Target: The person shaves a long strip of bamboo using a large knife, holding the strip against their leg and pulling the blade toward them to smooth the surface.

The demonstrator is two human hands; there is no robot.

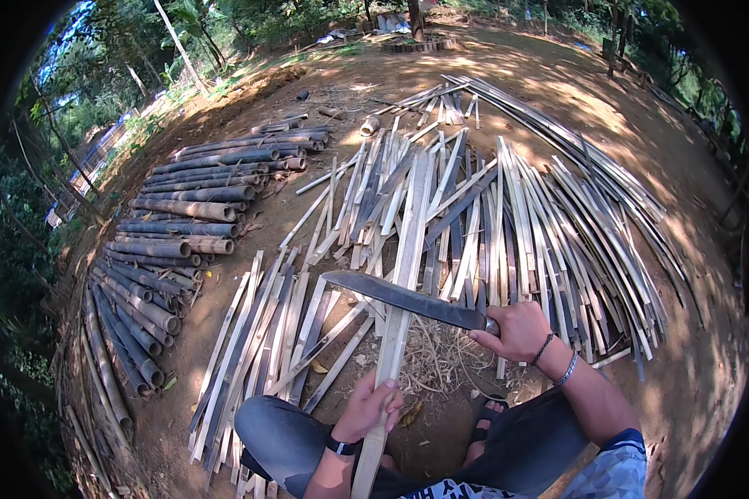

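Note:
A long, pale split bamboo strip (414, 216) runs from between my legs out over the pile in front of me. My left hand (368, 409) is wrapped round its near part, thumb on top. In my right hand (516, 331) is the handle of a machete (416, 301), its dark, broad blade pointing left. The blade lies across the strip, a little beyond my left hand; whether it touches the strip I cannot tell. Thin curled shavings (441, 358) cover the ground below the blade.
Whole bamboo poles (191, 208) lie stacked at the left. Split bamboo strips (558, 249) fan out ahead and to the right, with another heap of strips (241, 358) beside my left knee. Bare brown soil (558, 75) stretches behind them toward trees. My sandalled foot (484, 420) rests near the shavings.

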